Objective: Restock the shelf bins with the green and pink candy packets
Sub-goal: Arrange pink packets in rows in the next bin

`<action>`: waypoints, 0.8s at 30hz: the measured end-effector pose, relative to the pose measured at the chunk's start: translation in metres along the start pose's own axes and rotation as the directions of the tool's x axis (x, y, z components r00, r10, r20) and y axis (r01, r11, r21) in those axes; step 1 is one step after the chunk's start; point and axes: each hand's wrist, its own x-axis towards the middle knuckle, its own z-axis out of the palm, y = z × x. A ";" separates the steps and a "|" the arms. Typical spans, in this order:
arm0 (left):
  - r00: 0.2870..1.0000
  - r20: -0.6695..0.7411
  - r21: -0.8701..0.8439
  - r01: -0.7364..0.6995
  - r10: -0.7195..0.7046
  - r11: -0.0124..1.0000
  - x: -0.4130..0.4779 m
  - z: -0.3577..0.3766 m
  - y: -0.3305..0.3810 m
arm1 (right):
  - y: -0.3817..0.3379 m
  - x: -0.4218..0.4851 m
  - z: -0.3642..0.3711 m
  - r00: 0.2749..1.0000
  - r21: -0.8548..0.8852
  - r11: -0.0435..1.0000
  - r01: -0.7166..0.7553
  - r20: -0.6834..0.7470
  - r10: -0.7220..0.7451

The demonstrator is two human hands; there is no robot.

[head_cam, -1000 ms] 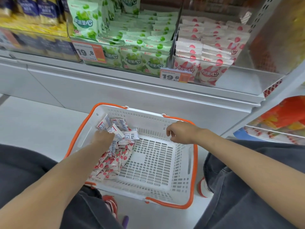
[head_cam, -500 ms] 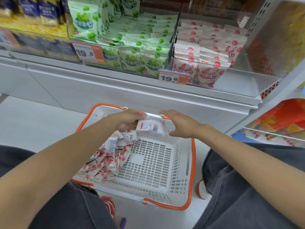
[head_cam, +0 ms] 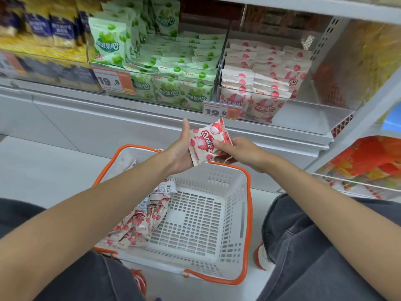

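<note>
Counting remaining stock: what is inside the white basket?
Pink candy packets lie piled along the left side of the basket; the rest shows bare floor. The left forearm covers part of the pile.

Bare forearms, dark grey jeans [head_cam: 325, 257], seemingly red-white shoes [head_cam: 260, 255].

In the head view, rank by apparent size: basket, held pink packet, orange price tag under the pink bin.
1. basket
2. held pink packet, gripped by left hand and right hand
3. orange price tag
</note>
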 end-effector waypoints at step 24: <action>0.587 0.313 0.947 -0.250 0.747 -0.201 0.071 0.139 0.119 | -0.042 -0.038 -0.192 0.550 0.090 0.950 0.299 -0.830 -0.094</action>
